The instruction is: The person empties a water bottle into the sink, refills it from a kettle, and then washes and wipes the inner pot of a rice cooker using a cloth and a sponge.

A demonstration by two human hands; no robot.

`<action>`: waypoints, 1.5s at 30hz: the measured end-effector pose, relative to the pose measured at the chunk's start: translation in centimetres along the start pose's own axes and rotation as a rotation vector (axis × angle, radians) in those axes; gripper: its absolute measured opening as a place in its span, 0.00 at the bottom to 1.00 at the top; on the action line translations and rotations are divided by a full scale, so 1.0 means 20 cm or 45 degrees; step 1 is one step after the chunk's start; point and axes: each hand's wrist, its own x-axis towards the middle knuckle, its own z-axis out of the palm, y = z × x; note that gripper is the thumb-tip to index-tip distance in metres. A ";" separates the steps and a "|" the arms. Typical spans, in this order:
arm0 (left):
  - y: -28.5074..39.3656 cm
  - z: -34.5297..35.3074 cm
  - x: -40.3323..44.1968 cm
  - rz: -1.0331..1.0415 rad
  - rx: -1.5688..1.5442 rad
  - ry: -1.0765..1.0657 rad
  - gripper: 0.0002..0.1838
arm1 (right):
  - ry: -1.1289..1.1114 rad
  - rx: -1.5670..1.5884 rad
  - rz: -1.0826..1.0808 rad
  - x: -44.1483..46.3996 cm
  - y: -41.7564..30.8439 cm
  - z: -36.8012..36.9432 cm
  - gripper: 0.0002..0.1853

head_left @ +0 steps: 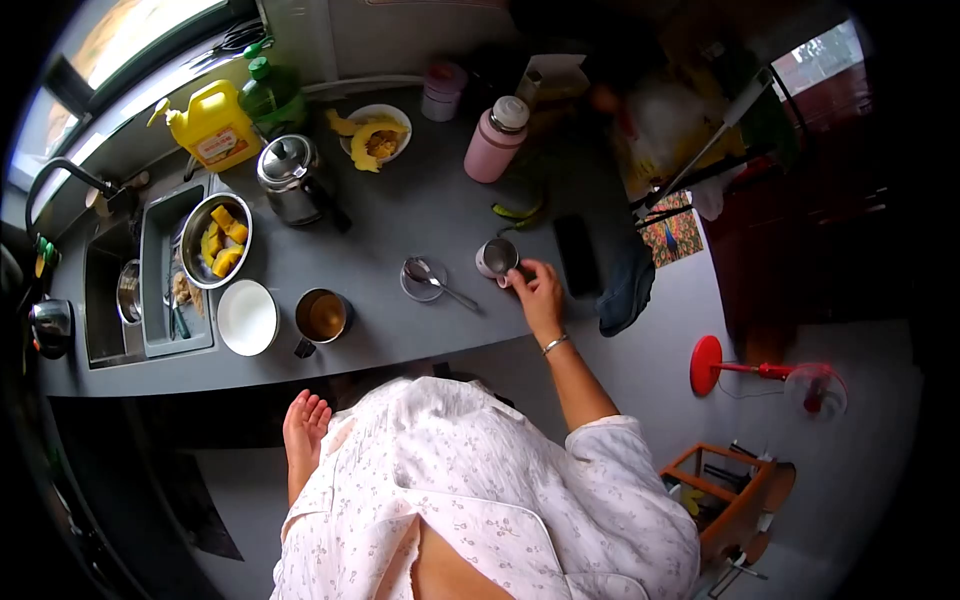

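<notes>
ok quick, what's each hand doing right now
Left hand: open, palm bare, fingers slightly curled.
Right hand: closed, holding the small cup.

Mid-frame: right hand (pixel 541 294) part-hides handle (pixel 502 282) of cup (pixel 494 257). Upper left: yellow jug (pixel 212 122), label (pixel 215 148) too small for me to read. Bottom edge cuts floral shirt (pixel 460 460).

No legible text, label (pixel 217 148) on yellow jug (pixel 209 112) too blurred

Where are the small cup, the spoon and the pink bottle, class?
Small cup (pixel 497 257), head view: its inside.
Spoon (pixel 454 293), head view: its handle.
Pink bottle (pixel 494 148), head view: side of its body.
</notes>
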 end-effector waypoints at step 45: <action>0.79 0.31 -0.54 1.146 0.867 -1.021 0.67 | -1.010 0.703 -0.999 -0.71 -1.77 -0.08 0.46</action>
